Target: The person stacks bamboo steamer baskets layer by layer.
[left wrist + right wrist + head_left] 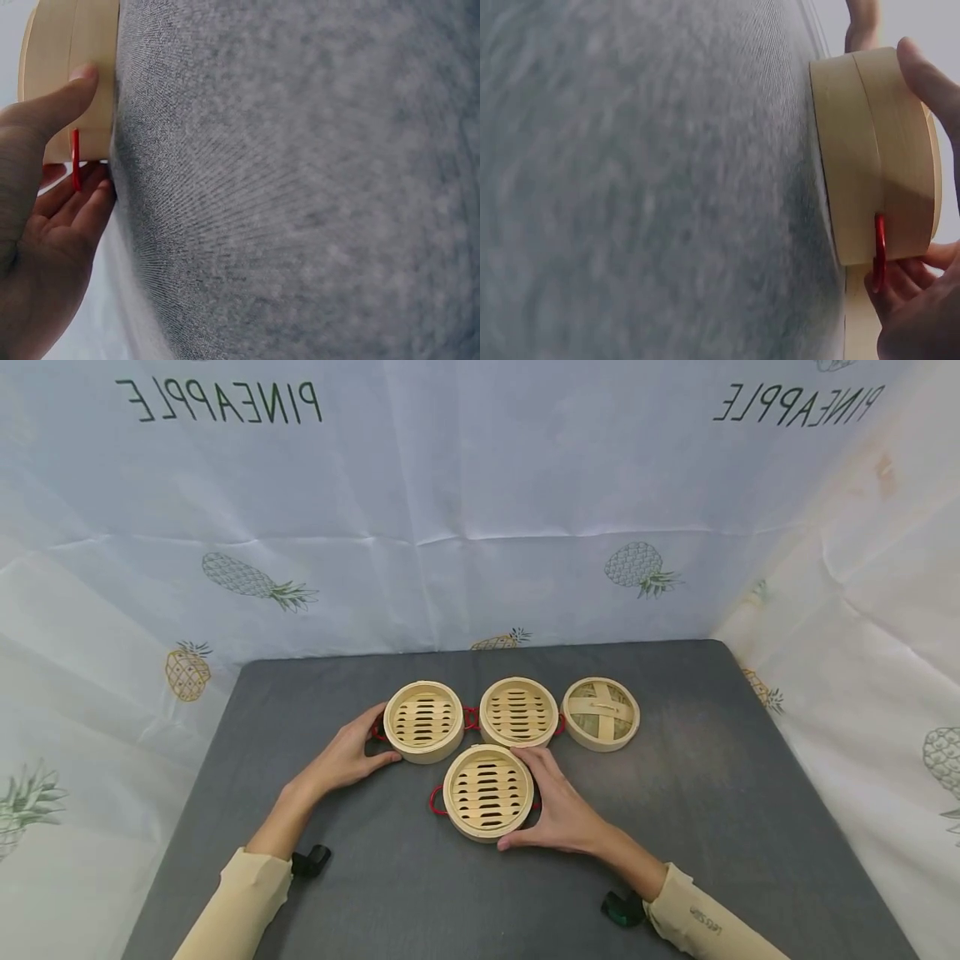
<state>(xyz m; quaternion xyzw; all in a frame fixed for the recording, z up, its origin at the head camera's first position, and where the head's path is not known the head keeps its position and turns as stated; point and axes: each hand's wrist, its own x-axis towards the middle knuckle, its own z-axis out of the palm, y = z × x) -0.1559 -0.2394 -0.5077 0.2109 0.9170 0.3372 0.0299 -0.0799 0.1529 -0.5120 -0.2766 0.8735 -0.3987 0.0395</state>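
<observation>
Three round bamboo steamer baskets with slatted bottoms and red side handles are in the head view. My left hand (pixel 347 754) holds the back-left steamer basket (pixel 424 720) by its left side, thumb at the front wall and fingers round behind. In the left wrist view the thumb presses the basket wall (pixel 94 45) beside a red handle (pixel 76 159). My right hand (pixel 561 808) grips the front steamer basket (pixel 488 793) from the right, thumb near, fingers on the far side. The right wrist view shows its wall (pixel 855 150) close over the table, with a red handle (pixel 879 251) between thumb and fingers.
Behind the front basket stands another steamer basket (pixel 518 712). A woven bamboo lid (pixel 601 713) lies to its right. The dark grey table (pixel 420 902) meets pineapple-print curtains (pixel 450 593) at the back and sides.
</observation>
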